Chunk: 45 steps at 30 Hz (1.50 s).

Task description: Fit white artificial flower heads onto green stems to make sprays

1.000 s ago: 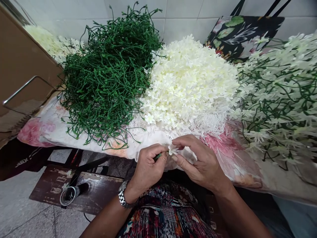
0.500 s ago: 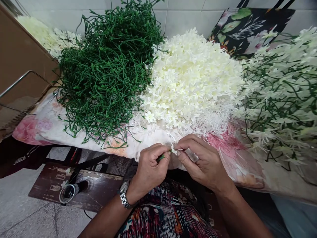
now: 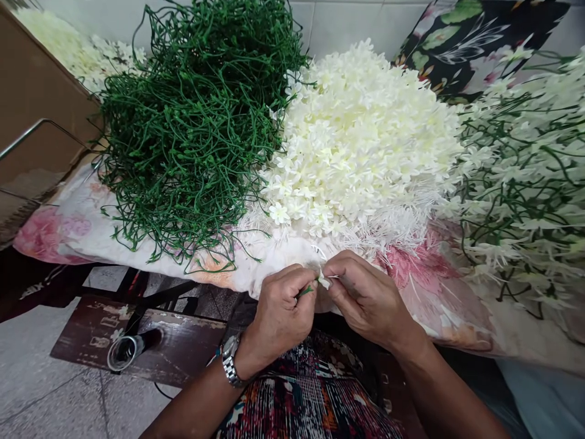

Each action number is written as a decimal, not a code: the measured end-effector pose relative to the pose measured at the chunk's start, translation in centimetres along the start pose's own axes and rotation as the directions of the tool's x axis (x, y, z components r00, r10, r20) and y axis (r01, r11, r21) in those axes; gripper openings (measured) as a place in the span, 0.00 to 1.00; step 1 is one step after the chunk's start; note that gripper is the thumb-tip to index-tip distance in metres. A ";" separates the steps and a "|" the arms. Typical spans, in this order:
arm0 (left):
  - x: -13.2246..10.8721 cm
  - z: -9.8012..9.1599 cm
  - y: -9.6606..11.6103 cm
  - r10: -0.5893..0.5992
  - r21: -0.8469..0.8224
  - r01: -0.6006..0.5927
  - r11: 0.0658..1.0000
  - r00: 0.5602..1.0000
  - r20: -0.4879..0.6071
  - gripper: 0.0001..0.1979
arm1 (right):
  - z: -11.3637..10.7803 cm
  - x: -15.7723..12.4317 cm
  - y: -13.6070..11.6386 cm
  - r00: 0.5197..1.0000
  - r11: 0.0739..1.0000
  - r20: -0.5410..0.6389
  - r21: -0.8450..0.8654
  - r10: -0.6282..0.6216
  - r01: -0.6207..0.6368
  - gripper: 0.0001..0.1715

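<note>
My left hand (image 3: 287,305), with a metal watch on its wrist, is closed in a pinch around a green plastic stem (image 3: 305,291). In my right hand (image 3: 365,299), thumb and forefinger pinch a small white artificial flower (image 3: 323,280) by its pale thin end. The flower sits against the tip of the stem, between both hands; my fingers partly hide the join. Behind my hands lie a tangled heap of green stems (image 3: 192,134) and, to its right, a heap of loose white flowers (image 3: 361,140).
Flowers on green stems (image 3: 530,183) are piled at the right. A floral cloth (image 3: 150,259) covers the work surface. At the left stand a cardboard box (image 3: 41,91) and a wire frame (image 3: 41,125). Below, a clear cup (image 3: 122,353) rests on a brown wooden bench (image 3: 183,341).
The view has shifted slightly. Both hands stay together in nearly the same place, still pinching the stem and the flower, with only a small movement of the fingers.
</note>
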<state>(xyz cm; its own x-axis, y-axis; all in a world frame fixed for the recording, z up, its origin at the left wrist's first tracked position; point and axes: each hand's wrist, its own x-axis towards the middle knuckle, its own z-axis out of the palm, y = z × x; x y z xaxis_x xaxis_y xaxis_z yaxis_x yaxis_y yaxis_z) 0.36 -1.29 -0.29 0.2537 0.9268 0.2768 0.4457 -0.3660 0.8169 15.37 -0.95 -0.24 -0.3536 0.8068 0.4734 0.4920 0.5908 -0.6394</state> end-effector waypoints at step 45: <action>0.7 -1.6 -0.1 -0.061 -0.354 0.052 0.934 0.998 -0.013 0.10 | -1.5 0.6 -1.7 0.999 1.000 -0.036 0.001 -0.002 0.002 0.08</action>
<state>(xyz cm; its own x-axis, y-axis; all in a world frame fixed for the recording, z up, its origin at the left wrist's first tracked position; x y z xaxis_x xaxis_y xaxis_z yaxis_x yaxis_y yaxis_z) -0.87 -0.52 0.66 0.2149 0.9485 0.2329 0.1252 -0.2633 0.9566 15.54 -1.43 2.05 -0.3252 0.8050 0.4961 0.4907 0.5922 -0.6392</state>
